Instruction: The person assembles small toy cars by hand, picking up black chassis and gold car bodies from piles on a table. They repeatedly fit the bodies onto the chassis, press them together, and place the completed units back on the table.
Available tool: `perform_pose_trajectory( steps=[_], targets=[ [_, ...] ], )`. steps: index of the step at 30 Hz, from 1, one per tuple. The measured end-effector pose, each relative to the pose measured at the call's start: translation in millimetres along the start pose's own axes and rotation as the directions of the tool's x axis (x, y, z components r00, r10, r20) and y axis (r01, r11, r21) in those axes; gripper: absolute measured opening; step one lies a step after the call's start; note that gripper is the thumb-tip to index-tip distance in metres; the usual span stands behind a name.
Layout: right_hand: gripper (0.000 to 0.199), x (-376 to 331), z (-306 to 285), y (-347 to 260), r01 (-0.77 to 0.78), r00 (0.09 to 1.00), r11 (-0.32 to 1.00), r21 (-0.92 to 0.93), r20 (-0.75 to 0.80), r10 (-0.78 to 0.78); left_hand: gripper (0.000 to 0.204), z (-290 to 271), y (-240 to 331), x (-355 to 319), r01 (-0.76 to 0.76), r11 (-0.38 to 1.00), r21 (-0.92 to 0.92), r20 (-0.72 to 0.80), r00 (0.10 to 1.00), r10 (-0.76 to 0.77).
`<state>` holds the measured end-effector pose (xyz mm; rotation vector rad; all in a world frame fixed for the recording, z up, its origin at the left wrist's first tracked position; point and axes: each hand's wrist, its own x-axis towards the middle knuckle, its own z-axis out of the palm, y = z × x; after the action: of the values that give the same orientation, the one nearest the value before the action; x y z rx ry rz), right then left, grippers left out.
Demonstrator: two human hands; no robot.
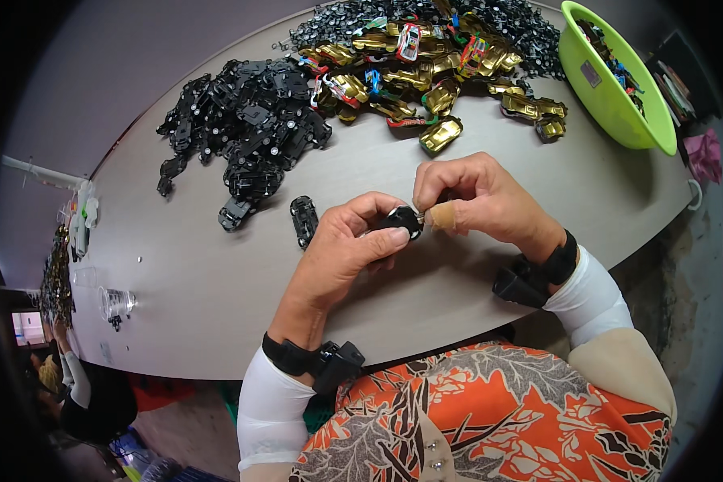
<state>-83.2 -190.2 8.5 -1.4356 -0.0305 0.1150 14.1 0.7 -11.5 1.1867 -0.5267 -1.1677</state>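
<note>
My left hand grips a black toy car chassis between thumb and fingers, above the near part of the table. At the right end of that chassis, my right hand pinches a small part with a metal glint that looks like a wheel axle; the fingers hide most of it. A tan wrap covers the right thumb's tip. Just left of my left hand, a single black chassis lies on the table. Farther off is a heap of black chassis, beside gold toy car bodies.
Small wheels on axles are piled at the far edge. A lime-green basin with colourful car parts stands at the back right. Clear plastic cups sit at the left. Another person works at the far left, by more gold parts.
</note>
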Motion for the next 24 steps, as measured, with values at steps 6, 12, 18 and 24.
perform_pose_trajectory(
  steps=[6,12,18,24],
  targets=[
    [0.009,-2,2,-1,-0.153,0.987,0.987,-0.054,0.037,0.155,0.017,5,5,-5,-0.003,0.993,0.117,0.017,1.000,0.001],
    [0.014,-1,16,0,-0.145,0.987,0.950,-0.276,-0.108,0.119,0.013,13,-3,-3,-0.067,0.926,0.370,-0.074,0.992,0.101],
    [0.013,0,26,18,0.007,0.991,0.845,-0.535,-0.112,-0.079,0.010,12,-18,-6,-0.139,0.867,0.479,-0.134,0.964,0.229],
    [0.016,2,28,24,0.032,0.981,0.994,-0.105,0.193,-0.011,0.016,14,-8,-43,-0.044,0.833,0.552,-0.195,0.964,0.180]
  ],
)
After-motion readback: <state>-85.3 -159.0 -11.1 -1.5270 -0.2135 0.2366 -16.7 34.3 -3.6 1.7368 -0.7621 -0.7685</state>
